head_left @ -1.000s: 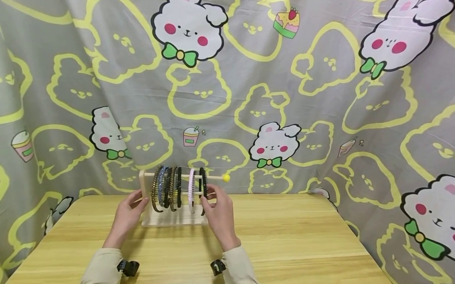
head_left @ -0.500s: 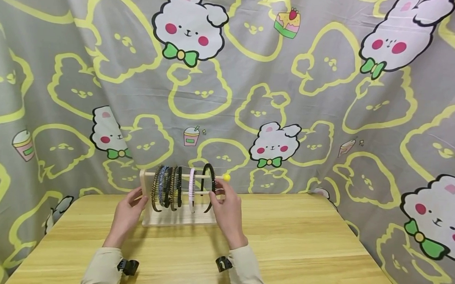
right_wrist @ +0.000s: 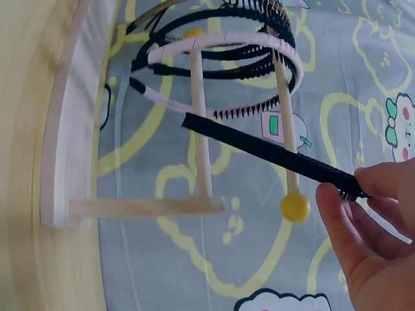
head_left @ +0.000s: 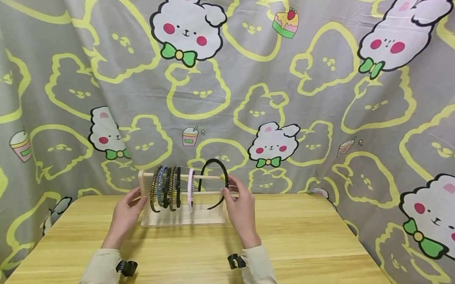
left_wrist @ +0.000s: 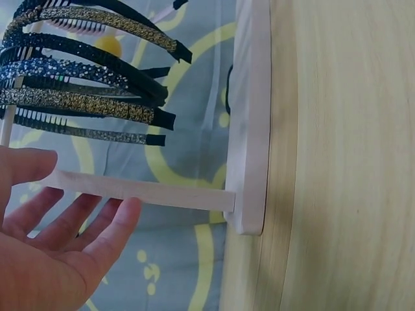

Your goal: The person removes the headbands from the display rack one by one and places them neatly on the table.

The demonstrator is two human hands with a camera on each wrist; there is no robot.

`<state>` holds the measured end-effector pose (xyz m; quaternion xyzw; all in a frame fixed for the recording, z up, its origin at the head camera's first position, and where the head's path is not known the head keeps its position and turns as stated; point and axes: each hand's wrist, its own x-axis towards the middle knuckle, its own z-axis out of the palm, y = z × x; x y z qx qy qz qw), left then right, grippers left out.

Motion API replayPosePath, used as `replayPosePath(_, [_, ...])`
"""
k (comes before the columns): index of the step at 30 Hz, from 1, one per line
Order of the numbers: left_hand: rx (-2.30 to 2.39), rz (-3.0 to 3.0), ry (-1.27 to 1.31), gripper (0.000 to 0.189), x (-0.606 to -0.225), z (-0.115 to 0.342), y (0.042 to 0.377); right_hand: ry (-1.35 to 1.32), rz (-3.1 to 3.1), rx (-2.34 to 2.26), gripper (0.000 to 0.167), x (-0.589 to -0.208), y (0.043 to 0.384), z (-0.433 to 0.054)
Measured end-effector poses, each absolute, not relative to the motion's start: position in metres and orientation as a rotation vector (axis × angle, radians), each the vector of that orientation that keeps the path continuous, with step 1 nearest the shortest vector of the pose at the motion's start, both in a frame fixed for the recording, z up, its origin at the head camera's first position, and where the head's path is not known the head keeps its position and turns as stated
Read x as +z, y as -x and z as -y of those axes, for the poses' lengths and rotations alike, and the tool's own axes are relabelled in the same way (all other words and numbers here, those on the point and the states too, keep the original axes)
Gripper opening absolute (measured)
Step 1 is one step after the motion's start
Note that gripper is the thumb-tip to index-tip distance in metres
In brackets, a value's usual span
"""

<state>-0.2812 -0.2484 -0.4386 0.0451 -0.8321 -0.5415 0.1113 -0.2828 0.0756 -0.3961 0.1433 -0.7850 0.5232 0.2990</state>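
Observation:
A wooden headband stand (head_left: 186,220) sits on the table, and my left hand (head_left: 127,211) grips its left upright (left_wrist: 149,191) between thumb and fingers. My right hand (head_left: 241,210) pinches a black toothed headband (right_wrist: 259,150) by its curved top side, at the right end of the stand. In the head view this band stands as an open arch around the end of the upper rod, near the yellow ball (right_wrist: 296,207). A pink headband (head_left: 190,189) hangs alone in the middle of the rods. Several glittery dark, blue and gold headbands (left_wrist: 78,100) hang packed towards the left upright.
The light wooden table (head_left: 303,242) reaches to a grey patterned curtain (head_left: 222,86) behind and at both sides. A short wooden upright (right_wrist: 146,207) rises at the stand's right end. Each wrist carries a small black camera (head_left: 126,268).
My right hand has drawn the black headband rightwards along the rods, away from the pink one, and the band has turned to face the camera more. My left hand stays on the stand.

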Motion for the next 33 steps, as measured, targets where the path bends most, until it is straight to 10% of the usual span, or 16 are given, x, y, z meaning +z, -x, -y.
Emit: replayPosePath(33, [-1.586,2.437,-0.109,0.064,-0.438,0.248,0.279,-0.139,2.026,1.529,0.041,-0.392,0.289,-0.158])
